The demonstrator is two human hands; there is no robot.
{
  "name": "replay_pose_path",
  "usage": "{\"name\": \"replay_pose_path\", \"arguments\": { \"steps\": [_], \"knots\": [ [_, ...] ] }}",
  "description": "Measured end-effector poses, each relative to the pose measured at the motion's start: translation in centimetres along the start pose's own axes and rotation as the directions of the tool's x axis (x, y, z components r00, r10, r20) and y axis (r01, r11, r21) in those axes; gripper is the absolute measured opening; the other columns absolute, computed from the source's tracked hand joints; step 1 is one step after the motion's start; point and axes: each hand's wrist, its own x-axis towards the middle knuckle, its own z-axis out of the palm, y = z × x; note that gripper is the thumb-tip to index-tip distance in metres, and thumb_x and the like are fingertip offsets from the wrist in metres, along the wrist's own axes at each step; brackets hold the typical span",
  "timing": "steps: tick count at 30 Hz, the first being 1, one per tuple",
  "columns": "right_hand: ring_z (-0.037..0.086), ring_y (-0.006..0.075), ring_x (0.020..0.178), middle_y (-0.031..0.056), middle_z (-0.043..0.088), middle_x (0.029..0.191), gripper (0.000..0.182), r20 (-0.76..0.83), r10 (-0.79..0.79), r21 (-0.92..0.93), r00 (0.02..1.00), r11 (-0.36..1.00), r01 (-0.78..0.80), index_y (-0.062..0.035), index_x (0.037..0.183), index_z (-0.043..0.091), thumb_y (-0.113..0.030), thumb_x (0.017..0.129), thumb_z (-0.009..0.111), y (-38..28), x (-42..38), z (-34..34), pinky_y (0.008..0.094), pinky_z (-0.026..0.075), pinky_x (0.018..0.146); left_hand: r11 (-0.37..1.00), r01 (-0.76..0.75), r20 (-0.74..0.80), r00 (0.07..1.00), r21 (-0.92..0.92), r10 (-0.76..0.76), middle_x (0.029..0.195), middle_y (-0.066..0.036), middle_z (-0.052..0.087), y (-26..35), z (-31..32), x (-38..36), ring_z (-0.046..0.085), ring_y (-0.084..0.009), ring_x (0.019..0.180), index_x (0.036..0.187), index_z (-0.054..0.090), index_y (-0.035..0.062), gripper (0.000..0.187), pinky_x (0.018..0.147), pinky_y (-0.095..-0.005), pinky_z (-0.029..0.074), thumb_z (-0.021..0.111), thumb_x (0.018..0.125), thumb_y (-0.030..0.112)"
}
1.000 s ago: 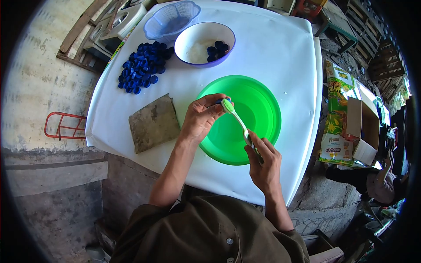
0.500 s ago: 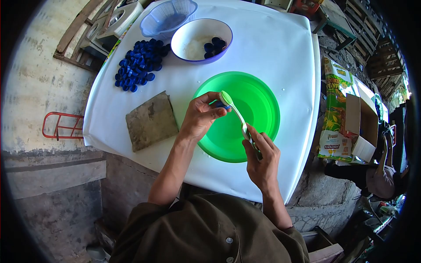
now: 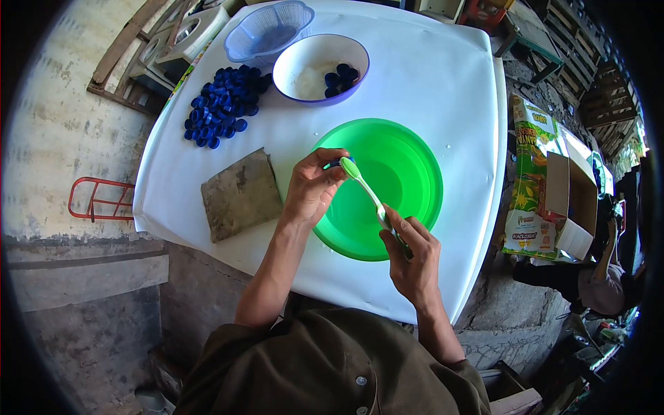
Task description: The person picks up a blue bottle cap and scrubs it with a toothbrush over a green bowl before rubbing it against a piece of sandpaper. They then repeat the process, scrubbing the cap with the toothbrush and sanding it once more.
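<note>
Over the left rim of a green basin, my left hand pinches a blue cap. My right hand grips the handle of a green and white brush, whose bristle head is at the cap, beside my left fingertips. Behind my hands, a white and purple bowl holds liquid and several dark blue caps. A pile of blue caps lies on the white table left of that bowl.
A worn grey-brown cloth or board lies left of the basin. A translucent blue basket stands at the back left. Right of the table are an open cardboard box and another person. A red metal rack is at the left wall.
The brush head and my left hand with the cap have shifted slightly left, and the brush head is lower. The whole view has also moved a little.
</note>
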Motion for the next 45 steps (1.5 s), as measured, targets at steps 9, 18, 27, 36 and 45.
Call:
{"name": "replay_pose_path", "arguments": {
  "steps": [9,18,27,36,45],
  "knots": [
    [0.058,0.0242,0.061,0.0132,0.064,0.079,0.042,0.017,0.039,0.054,0.999,0.998,-0.04,-0.0045,0.126,0.067,0.004,0.085,0.07,0.1,-0.4,-0.2,0.0351,0.047,0.057,1.0,-0.01,0.011,1.0,0.007,0.01,0.11,-0.006,0.058,-0.2,0.2,0.2,0.059,-0.0218,0.105,0.105,0.06,0.005,0.031,0.097,-0.0374,0.048,0.08,0.084,0.013],
    [0.058,0.0262,0.061,0.0141,0.063,0.081,0.038,0.038,0.104,0.033,0.994,0.994,-0.105,-0.0034,0.124,0.067,0.003,0.086,0.069,-0.5,0.0,-0.3,0.0365,0.047,0.058,0.998,-0.058,0.012,0.998,0.0,0.058,0.111,-0.007,0.058,-0.2,0.7,0.0,0.06,-0.0205,0.104,0.113,0.059,0.0028,0.035,0.094,-0.0344,0.05,0.078,0.087,0.015],
    [0.067,0.0375,0.071,0.0194,0.063,0.091,0.037,0.143,0.075,-0.44,0.987,0.898,-0.004,-0.0011,0.124,0.062,0.001,0.087,0.062,0.6,1.5,-3.1,0.0431,0.054,0.062,0.973,-0.088,-0.129,0.985,0.212,0.118,0.113,-0.011,0.062,0.3,1.9,0.2,0.063,-0.0222,0.107,0.121,0.057,0.0004,0.032,0.094,-0.0326,0.052,0.069,0.094,0.013],
    [0.067,0.0387,0.082,0.019,0.068,0.096,0.034,0.389,0.269,-0.551,0.881,0.835,-0.012,-0.0035,0.12,0.067,-0.002,0.086,0.065,-0.3,3.3,-3.0,0.0448,0.054,0.07,0.993,-0.066,-0.051,0.996,0.098,0.071,0.116,-0.016,0.065,0.0,1.2,0.1,0.065,-0.0219,0.105,0.124,0.061,-0.004,0.029,0.092,-0.0332,0.054,0.063,0.098,0.01],
    [0.065,0.0363,0.074,0.016,0.063,0.097,0.035,0.136,0.124,-0.423,0.983,0.904,-0.055,-0.0042,0.124,0.061,-0.001,0.089,0.061,-0.4,0.4,-2.8,0.0462,0.051,0.061,0.999,-0.029,-0.05,0.998,0.028,0.031,0.127,-0.019,0.062,0.5,1.6,0.3,0.064,-0.0207,0.105,0.137,0.055,-0.0003,0.037,0.098,-0.0336,0.053,0.053,0.104,0.019]
  ]
}}
